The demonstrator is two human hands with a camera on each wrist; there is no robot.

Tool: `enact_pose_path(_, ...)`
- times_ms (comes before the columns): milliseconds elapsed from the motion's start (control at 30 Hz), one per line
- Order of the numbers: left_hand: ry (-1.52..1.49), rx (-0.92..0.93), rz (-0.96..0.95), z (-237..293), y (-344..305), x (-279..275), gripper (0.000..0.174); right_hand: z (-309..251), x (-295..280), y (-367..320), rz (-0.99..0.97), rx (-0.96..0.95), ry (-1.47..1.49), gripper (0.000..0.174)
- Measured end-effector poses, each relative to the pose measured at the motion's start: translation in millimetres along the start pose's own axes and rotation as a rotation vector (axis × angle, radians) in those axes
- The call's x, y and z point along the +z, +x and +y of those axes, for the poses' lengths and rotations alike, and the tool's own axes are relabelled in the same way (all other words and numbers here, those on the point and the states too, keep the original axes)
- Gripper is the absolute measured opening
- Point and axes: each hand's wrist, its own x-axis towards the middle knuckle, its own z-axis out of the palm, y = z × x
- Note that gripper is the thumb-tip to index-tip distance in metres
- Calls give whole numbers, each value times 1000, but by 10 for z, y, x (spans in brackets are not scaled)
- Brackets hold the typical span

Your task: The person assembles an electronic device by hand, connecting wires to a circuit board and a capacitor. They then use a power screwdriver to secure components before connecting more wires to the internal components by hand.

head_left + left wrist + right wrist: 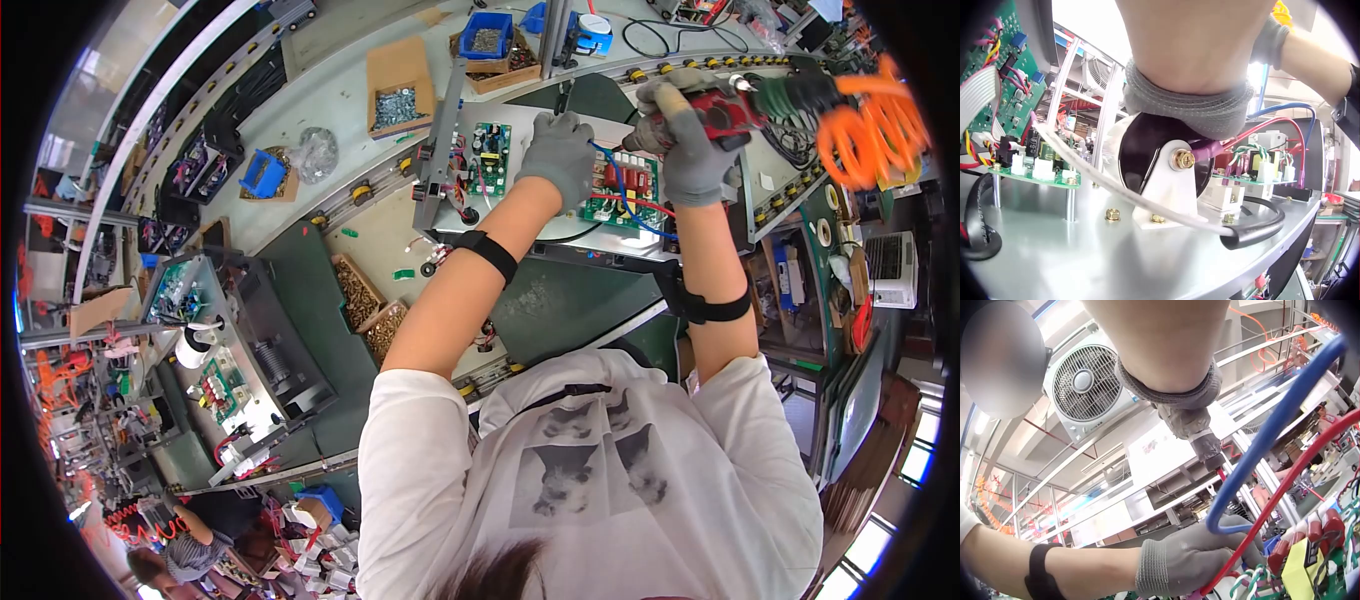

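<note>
My gloved right hand [690,165] grips a red and black air screwdriver [718,115] with an orange coiled hose [860,135]. Its nose points left, above a green circuit board [640,185] on a metal chassis [480,205]. The gloved left hand [560,155] lies over the middle of this chassis. In the left wrist view its cuff is above a black cylinder [1141,150] on a white bracket [1166,194] with brass-coloured bolts. A blue wire [1266,444] and a red wire [1297,478] arch past the left fingers, whose grip I cannot tell.
A cardboard box of screws [395,105] and blue bins [487,38] stand behind the chassis. Boxes of brass-coloured parts [355,290] sit at left, near a second open chassis [235,340]. Roller rails [360,190] run alongside. Another person [190,550] is at lower left.
</note>
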Motion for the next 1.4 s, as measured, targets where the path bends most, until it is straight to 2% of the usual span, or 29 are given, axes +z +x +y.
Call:
enact_pose_path(167, 9, 56, 47, -40, 44, 74, 21, -136, -125, -57, 11, -103, 72, 16)
enact_pose_path(233, -8, 60, 37, -43, 7, 28, 20, -243, -189, -122, 86, 43, 92, 15)
enact_pose_path(300, -25, 66, 31, -40, -45, -1, 19, -363, -197, -175, 70, 11, 77, 13)
enact_pose_path(367, -107, 25, 119, -43, -79, 27, 20, -474, -240, -228, 105, 142, 179, 10)
enact_pose_path(500, -156, -17, 214, -42, -110, 93, 25, -778, -413, -428, 81, 113, 172, 9)
enact_pose_path(533, -152, -27, 196, -45, -148, 77, 30, -908, -467, -510, 81, 203, 246, 11)
enact_pose_path(567, -158, -4, 199, -33, -203, 71, 30, -1009, -566, -591, 72, 209, 216, 14)
enact_pose_path(633, -148, -57, 202, 8, -289, 35, 35, -1190, -795, -809, 204, 284, 91, 15)
enact_pose_path(767, -73, -136, -18, 184, -202, -149, 39, -1446, -1285, -1347, 363, 370, -108, 17)
enact_pose_path(800, -42, -144, -3, 220, -151, -88, 37, -1530, -1340, -1477, 370, 365, -116, 17)
enact_pose_path(867, -29, -165, -38, 261, -87, -125, 34, -1663, -1460, -1713, 502, 409, -257, 14)
enact_pose_path(900, -9, -196, -79, 266, -67, -140, 32, -1695, -1554, -1832, 512, 407, -258, 14)
enact_pose_path(967, -8, -175, -45, 206, -53, -75, 28, -1730, -1725, -2045, 602, 422, -278, 14)
enact_pose_path(1033, -42, -107, 12, 153, -57, -77, 25, -1764, -1768, -2105, 610, 421, -274, 16)
enact_pose_path(1300, -29, -84, 88, 83, 0, 84, 16, -1515, -2031, -1680, 510, 487, -349, 18)
enact_pose_path(1367, -22, -110, 60, 86, 16, 93, 16, -1454, -2181, -1580, 528, 763, -278, 20)
enact_pose_path(1400, -26, -121, 80, 79, 9, 102, 17, -1346, -2305, -1580, 504, 793, -280, 22)
